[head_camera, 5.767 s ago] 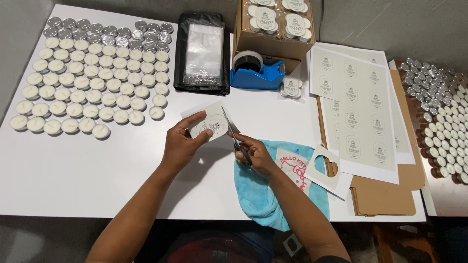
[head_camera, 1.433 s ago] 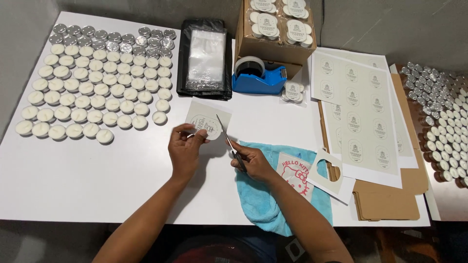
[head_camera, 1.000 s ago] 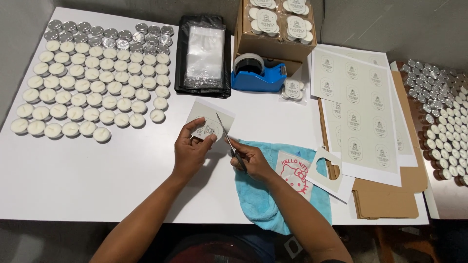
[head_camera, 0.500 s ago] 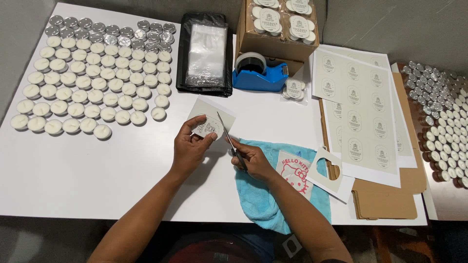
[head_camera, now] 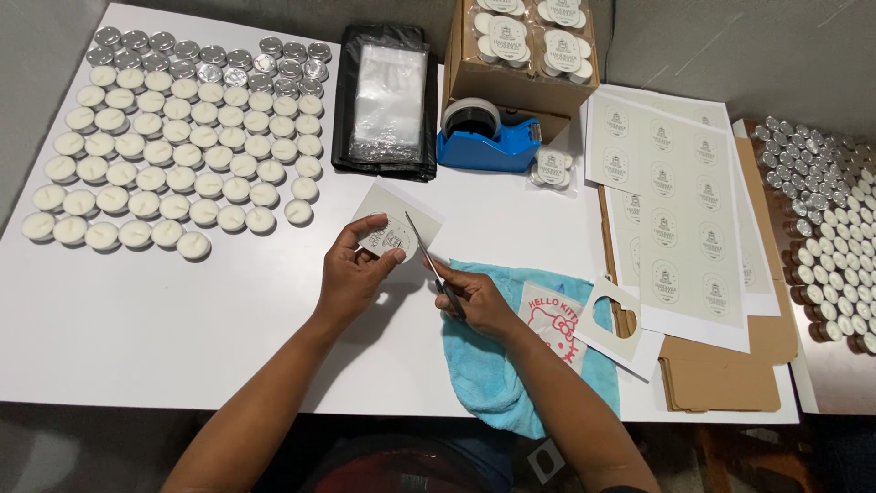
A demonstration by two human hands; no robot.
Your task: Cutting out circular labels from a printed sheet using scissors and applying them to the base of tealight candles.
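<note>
Hands: L (head_camera: pixel 351 274) pinching label card (head_camera: pixel 394 224), R (head_camera: pixel 476 297) gripping scissors (head_camera: pixel 429 263); box (head_camera: pixel 520 57) w/ prob. tealight packs (head_camera: pixel 527 32).

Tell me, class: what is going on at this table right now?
A person is cutting a printed label out of a piece of paper. The left hand holds the label piece, and the right hand works scissors along its edge. A blue cloth lies under the right hand. Rows of tealights sit to the left, and uncut label sheets to the right.
</note>
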